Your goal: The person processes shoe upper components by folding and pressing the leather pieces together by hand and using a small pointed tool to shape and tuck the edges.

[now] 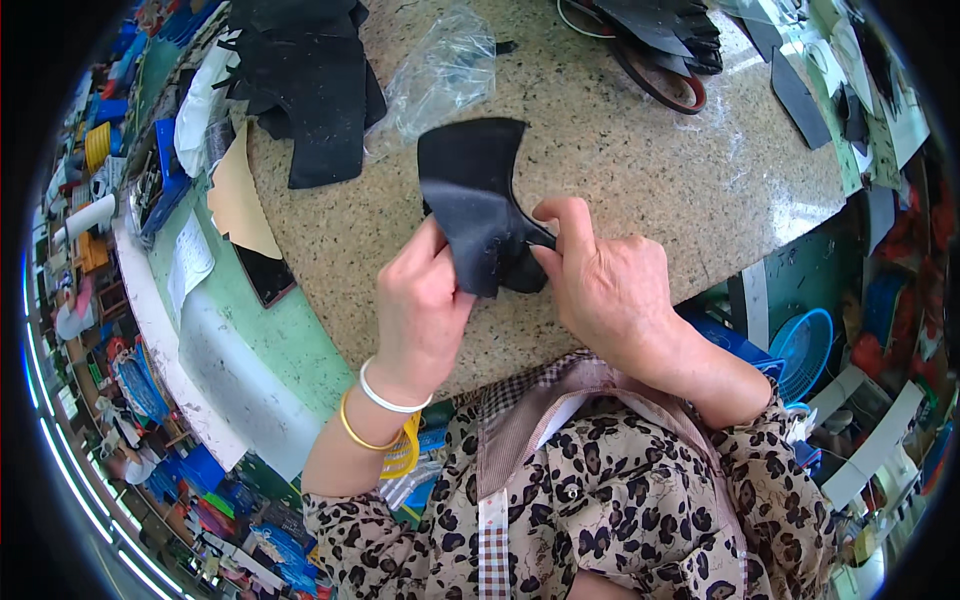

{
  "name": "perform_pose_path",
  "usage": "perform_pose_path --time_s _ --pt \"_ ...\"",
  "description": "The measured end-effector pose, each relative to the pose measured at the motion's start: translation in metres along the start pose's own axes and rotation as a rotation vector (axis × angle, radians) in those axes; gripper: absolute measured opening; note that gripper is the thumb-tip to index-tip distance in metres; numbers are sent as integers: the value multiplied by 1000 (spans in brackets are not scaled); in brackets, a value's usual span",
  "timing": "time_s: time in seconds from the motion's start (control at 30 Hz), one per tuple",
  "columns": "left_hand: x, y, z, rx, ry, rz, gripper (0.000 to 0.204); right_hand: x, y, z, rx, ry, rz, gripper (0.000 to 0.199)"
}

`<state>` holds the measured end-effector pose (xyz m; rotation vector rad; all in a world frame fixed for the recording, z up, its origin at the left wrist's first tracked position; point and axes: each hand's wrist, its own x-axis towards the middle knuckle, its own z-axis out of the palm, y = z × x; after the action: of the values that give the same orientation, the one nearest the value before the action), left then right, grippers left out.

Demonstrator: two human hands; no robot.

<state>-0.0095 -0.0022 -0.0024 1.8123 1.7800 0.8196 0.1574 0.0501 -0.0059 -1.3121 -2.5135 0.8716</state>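
A black, leather-like piece (470, 205), curved and partly folded, is held up between my two hands above the speckled stone tabletop. My left hand (425, 300) grips its lower left side, the fingers partly hidden behind it. With thumb and forefinger, my right hand (605, 280) pinches the narrow right edge of the same piece. On the left wrist are a white bangle (390, 397) and a yellow one (355, 428). The underside of the piece is out of sight.
Stacked black cut pieces (325, 100) lie at the far left, beside a clear plastic bag (445, 75). More black pieces (665, 40) and a reddish-black band (690, 100) are at the far right. A tan sheet (240, 200) sits at the left edge. A blue basket (803, 350) stands beyond the right edge.
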Motion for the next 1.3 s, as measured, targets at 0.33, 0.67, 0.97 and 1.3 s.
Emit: perform_pose_path --time_s 0.33,0.67,0.97,1.3 --pt "14 -6 9 -151 60 -3 23 -1 -4 5 21 85 45 26" --pt "7 -4 14 116 39 66 25 -10 13 -22 -56 42 70 21" --pt "3 -3 19 312 22 38 32 -25 13 -2 -46 219 -396 38" --pt "12 1 12 257 63 -68 33 -3 6 -5 -15 344 -444 39"
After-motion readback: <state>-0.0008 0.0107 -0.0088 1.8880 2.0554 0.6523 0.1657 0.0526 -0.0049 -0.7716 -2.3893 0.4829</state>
